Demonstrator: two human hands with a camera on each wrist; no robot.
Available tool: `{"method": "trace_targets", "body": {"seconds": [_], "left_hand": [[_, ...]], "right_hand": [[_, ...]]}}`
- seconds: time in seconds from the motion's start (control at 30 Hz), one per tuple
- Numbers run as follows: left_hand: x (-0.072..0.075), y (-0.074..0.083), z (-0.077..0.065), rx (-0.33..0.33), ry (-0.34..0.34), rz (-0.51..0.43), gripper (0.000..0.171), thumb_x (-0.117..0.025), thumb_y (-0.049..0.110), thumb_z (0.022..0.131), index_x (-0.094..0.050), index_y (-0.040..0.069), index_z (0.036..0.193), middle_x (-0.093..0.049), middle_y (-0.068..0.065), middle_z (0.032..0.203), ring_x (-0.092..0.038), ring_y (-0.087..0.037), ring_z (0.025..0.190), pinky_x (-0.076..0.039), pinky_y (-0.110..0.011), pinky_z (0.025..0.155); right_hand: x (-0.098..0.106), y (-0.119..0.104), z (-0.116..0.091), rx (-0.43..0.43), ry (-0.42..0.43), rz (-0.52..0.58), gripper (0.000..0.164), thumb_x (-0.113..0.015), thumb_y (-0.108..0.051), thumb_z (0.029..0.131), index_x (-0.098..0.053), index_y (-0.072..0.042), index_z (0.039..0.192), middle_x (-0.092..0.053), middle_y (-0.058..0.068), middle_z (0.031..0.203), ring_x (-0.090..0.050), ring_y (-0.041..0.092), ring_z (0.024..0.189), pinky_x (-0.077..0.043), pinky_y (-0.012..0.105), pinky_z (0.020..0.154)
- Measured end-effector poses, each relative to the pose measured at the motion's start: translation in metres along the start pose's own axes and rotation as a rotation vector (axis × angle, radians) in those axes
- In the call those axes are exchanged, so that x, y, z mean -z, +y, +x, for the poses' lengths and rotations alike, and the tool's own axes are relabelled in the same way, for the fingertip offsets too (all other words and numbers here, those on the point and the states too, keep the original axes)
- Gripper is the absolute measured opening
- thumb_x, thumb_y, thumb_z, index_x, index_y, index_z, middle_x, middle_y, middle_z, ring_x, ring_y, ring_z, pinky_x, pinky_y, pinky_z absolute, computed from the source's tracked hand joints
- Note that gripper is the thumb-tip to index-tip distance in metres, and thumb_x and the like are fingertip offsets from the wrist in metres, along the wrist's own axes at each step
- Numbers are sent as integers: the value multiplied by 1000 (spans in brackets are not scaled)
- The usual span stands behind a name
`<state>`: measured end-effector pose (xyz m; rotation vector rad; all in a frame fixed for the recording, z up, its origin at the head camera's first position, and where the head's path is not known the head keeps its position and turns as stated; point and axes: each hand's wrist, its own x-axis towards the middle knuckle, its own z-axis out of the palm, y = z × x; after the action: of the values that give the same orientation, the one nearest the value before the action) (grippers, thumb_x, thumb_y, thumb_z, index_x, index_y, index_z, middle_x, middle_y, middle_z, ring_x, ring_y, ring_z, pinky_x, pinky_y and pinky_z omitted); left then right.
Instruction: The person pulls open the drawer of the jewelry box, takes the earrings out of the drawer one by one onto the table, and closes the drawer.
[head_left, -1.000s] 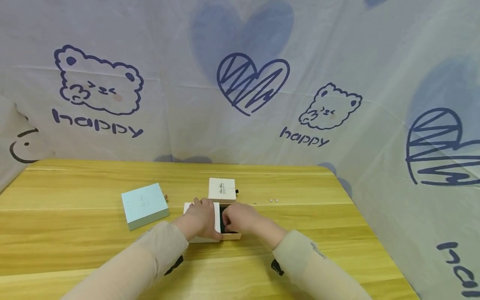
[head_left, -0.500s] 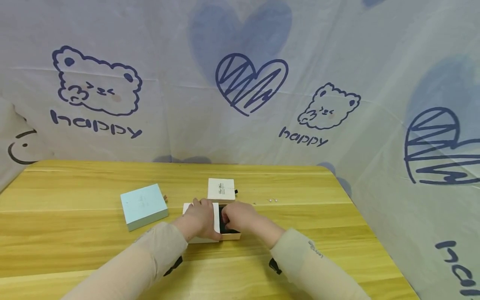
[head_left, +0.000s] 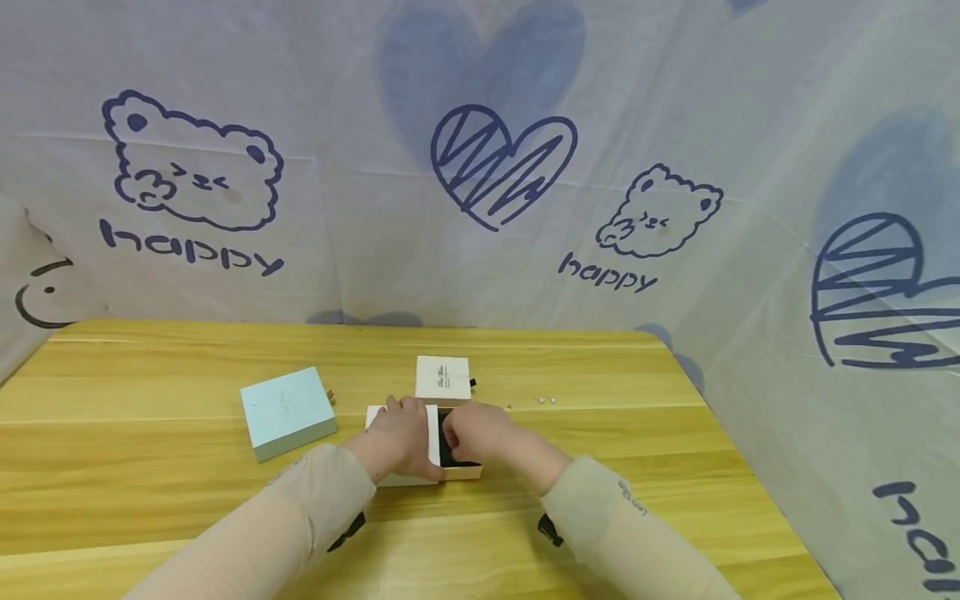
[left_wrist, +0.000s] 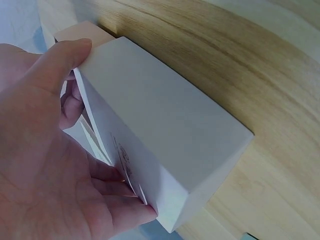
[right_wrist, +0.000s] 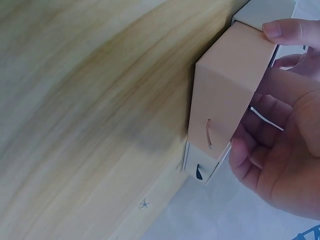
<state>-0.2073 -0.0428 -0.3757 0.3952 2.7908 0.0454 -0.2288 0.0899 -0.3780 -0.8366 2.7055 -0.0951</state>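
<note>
In the head view my left hand grips the white outer sleeve of a drawer box, thumb at its near right edge. A pinkish inner drawer juts out to the right, its black lining showing. My right hand reaches into this drawer from the right with fingers bent. In the right wrist view, a thin white strip lies against those fingers; whether they pinch it I cannot tell. The left wrist view shows my left hand spread along the sleeve, thumb on its edge.
Behind the drawer box stands a smaller white box with a black tab. A light blue box sits to the left on the wooden table. Two tiny earring-like pieces lie to the right. A printed cloth hangs behind.
My right hand's fingers have shifted very slightly inside the drawer. The left hand and the boxes stay in place.
</note>
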Motion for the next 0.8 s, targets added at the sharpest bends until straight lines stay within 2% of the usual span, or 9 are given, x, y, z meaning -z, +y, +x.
{"method": "trace_targets", "body": {"seconds": [0.5,0.67,0.8], "left_hand": [[0,-1,-1,-8,0,1,98,-72,62,67,-43,-11,126,-48,-24,120,-44,-40,116,-41,-46,100],[1,0,-2,-11,-7,-1,99,-72,62,68,-41,-12,128,-47,-24,123,-43,-42,120,-40,-46,102],[1,0,-1,-4,-10,5,99,-72,61,68,-41,-11,129,-47,-24,124,-44,-40,119,-40,-45,102]], "right_hand": [[1,5,3,98,13,142,21,-64,1,79,-53,-11,67,-45,-5,60,-38,7,56,-32,17,54],[2,6,1,97,36,201,13,-63,2,80,-61,-8,73,-53,-3,66,-43,7,60,-37,17,58],[8,11,-2,80,107,226,7,-65,-1,82,-66,-6,76,-62,1,72,-48,8,64,-44,20,62]]}}
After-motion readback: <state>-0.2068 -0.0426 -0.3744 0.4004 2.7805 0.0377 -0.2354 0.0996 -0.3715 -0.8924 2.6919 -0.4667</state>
